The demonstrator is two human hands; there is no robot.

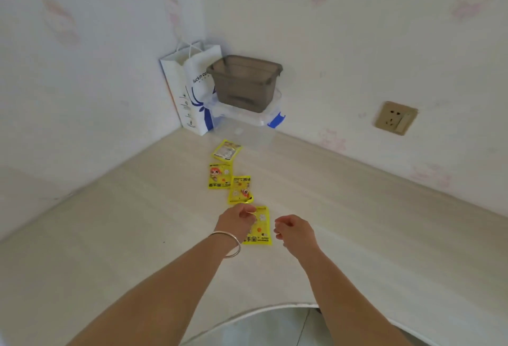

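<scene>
Several yellow hand-warmer packets lie in a row on the pale desk. The nearest packet lies flat, and my left hand, with a silver bangle on its wrist, is over the packet's left edge with curled fingers that seem to pinch it. My right hand hovers just right of that packet with loosely curled fingers and holds nothing. Farther back lie a second packet, a third packet and a fourth packet.
In the far corner a grey plastic box stands on a clear lidded bin with blue clips. A white paper bag leans beside them. A wall socket is on the right wall. The desk's curved front edge is near me.
</scene>
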